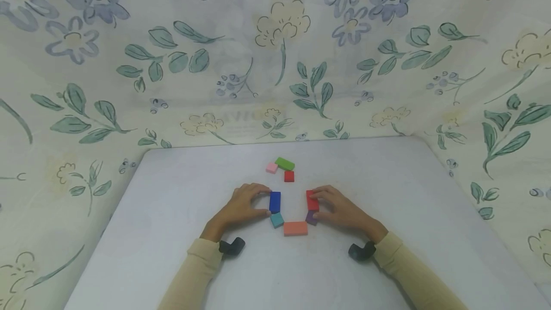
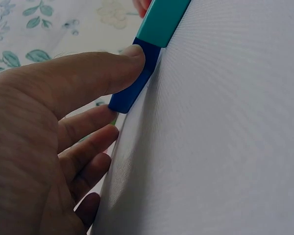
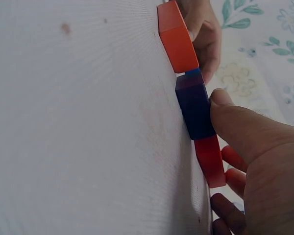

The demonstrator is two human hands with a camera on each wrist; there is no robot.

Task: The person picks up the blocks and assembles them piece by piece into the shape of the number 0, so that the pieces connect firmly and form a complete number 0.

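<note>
Left hand [image 1: 243,204]: pinches blue block [image 1: 275,202] end to end;
Right hand [image 1: 340,209]: long red block [image 1: 312,203] and purple block [image 1: 311,217] held between fingers and thumb; hands apart;
U: five placed mid-table [image 1: 193,176], with teal block [image 1: 277,220], orange block [image 1: 295,228]; I'd call it done so far;
Loose: green block [image 1: 285,163], pink block [image 1: 271,168], small red block [image 1: 289,176] toward far edge; left, I judge;
Blocks: I count eight.

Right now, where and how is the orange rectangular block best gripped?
Probably from above, pinching the middle of its two long sides: the orange rectangular block lies crosswise with its near and far sides free, while the teal square block and small purple block sit close at its ends.
</note>
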